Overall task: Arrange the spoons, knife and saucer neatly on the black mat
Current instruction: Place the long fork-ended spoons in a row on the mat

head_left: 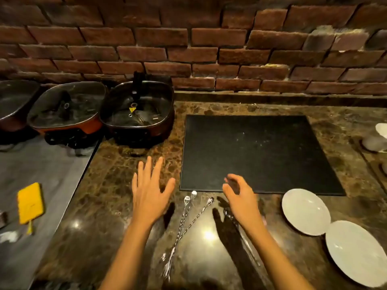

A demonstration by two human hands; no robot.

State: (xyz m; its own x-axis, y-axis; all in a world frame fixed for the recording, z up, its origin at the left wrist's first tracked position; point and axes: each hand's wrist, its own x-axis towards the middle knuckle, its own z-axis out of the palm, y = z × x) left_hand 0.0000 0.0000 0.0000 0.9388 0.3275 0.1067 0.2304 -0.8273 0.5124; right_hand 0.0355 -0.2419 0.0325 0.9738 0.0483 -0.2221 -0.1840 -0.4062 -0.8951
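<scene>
A black mat (257, 151) lies bare on the marbled brown counter. Just in front of its near left corner lie long twisted-handle spoons (184, 218), bowls pointing at the mat. Another piece of cutlery (230, 216) lies partly hidden under my right forearm; I cannot tell whether it is the knife. Two white saucers sit to the right, one (305, 212) near the mat's front right corner, the other (356, 252) closer to me. My left hand (150, 195) hovers flat with fingers spread, left of the spoons. My right hand (238, 193) hovers over the mat's front edge, fingers curled and empty.
Three lidded electric pans stand at the back left, the nearest (136, 114) beside the mat. A grey surface on the left holds a yellow object (30, 203). White items (377, 139) sit at the far right edge. A brick wall runs behind the counter.
</scene>
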